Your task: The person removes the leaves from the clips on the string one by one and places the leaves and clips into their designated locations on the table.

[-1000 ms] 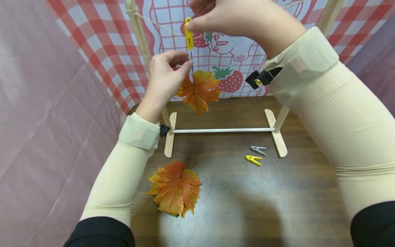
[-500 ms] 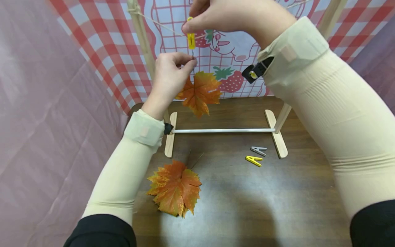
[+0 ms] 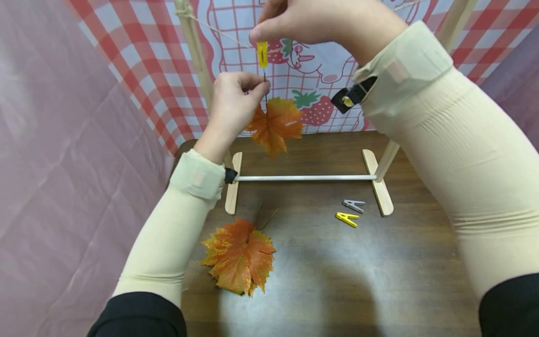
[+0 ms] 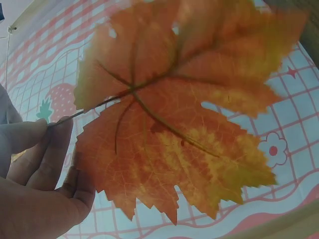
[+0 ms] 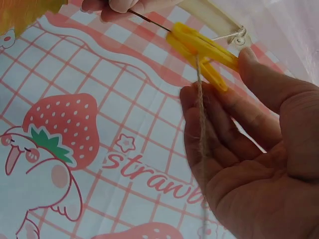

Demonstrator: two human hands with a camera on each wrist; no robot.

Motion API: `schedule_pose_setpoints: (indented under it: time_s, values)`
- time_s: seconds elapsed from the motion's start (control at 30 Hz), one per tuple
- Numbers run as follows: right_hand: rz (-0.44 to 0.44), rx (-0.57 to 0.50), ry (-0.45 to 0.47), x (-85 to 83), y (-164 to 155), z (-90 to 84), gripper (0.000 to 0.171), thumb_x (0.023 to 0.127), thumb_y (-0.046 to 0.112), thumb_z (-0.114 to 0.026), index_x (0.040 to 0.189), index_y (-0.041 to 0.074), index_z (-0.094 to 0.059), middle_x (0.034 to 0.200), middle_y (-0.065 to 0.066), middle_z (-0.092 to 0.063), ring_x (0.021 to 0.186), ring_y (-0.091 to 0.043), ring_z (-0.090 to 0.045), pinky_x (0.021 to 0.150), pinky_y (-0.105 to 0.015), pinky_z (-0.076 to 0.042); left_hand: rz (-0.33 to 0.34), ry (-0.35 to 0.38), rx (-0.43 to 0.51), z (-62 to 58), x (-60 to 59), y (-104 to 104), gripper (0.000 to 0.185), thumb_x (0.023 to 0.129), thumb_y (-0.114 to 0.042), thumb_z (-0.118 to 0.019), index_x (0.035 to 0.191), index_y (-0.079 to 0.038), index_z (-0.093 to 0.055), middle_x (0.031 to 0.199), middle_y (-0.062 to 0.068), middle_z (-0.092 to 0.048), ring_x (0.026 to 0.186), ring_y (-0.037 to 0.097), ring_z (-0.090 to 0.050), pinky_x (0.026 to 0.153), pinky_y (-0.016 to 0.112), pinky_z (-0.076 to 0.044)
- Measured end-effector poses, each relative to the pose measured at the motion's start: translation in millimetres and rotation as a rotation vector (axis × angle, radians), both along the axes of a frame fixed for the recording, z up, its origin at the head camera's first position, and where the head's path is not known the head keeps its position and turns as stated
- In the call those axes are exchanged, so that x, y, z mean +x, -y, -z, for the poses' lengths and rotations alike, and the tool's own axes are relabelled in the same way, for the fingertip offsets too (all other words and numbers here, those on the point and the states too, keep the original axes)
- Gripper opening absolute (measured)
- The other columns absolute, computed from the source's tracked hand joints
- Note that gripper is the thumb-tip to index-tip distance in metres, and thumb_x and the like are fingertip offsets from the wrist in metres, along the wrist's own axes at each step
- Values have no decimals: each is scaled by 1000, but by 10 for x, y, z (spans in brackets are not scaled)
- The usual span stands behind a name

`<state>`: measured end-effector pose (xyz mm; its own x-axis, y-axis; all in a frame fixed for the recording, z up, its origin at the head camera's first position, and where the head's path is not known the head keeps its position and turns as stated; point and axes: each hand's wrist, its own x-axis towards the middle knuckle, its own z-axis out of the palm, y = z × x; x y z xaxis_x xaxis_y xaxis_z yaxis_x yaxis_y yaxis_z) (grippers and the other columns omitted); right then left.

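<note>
A craft corner: strawberry-print backdrop, pink drapes, wooden table.

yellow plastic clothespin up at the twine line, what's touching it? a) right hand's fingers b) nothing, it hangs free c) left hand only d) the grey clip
a: the right hand pinches the yellow plastic clothespin between thumb and fingers at the twine line, while the left hand pinches the orange maple leaf by its stem just below.

I see open table in front of the wooden frame, wide enough for a hand. The loose leaves at left and two small pegs near the right foot narrow it. The white crossbar blocks low passage behind.
</note>
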<state>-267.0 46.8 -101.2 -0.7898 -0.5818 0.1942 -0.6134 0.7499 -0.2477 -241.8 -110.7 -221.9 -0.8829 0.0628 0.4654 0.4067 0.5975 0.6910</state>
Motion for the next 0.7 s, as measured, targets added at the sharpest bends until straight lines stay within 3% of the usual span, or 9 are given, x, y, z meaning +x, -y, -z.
schedule_pose_setpoints:
  time_s: [0.5,0.7]
  values:
    - [-19,-14,-158,17,-95,-25,40,91,44,-45,114,13,-57,99,-2,-57,81,-16,-45,68,-26,-34,4,40,-3,43,10,-45,20,84,-28,-65,90,-11,-73,82,-4,-67,75,6,-57,68,23,-44]
    - [50,-31,-198,38,-120,-76,45,89,48,-48,121,16,-52,107,-4,-55,85,-18,-46,68,-25,-35,42,73,5,85,30,-41,19,85,-27,-64,88,-12,-73,82,-5,-67,75,7,-56,66,24,-44]
